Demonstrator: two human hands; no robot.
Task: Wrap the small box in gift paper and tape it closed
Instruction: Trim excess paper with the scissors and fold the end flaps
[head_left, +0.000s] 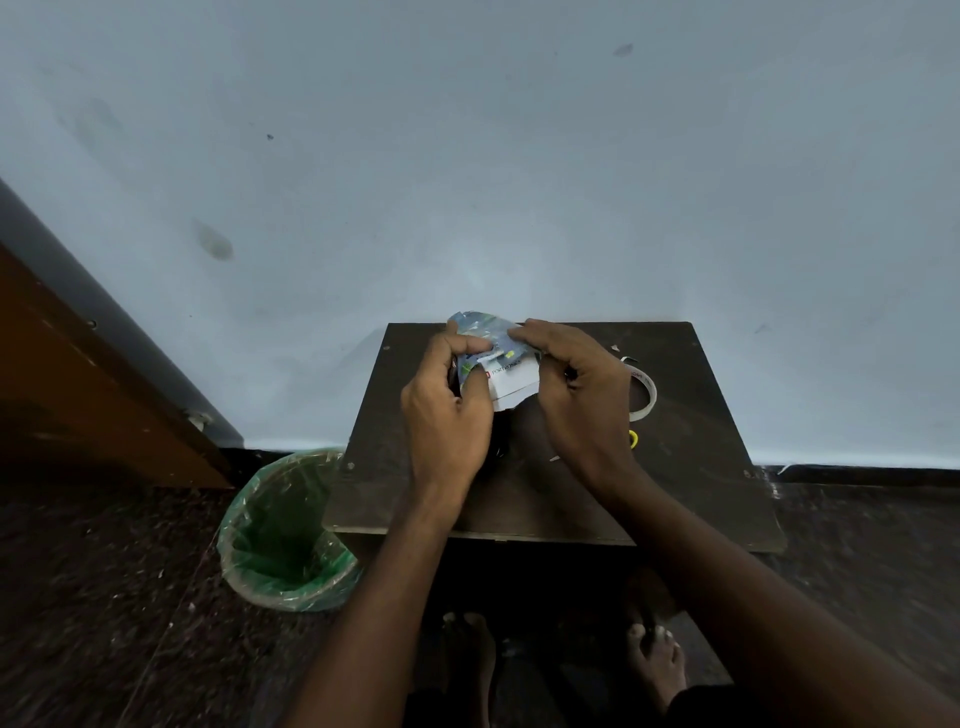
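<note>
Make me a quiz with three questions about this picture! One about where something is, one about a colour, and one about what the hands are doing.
1. Where is the tape roll?
A. on the floor
B. on the table, right of the hands
C. inside the bin

2. What colour is the liner of the bin?
A. green
B. red
C. yellow

3. What are the hands doing?
A. both lie flat on the table
B. one holds scissors
C. both grip the gift paper

Answers: 1 B, the white roll lies on the dark tabletop beside the right hand. 2 A, the plastic in the bin is green. 3 C, the left hand and the right hand curl their fingers round the paper.
</note>
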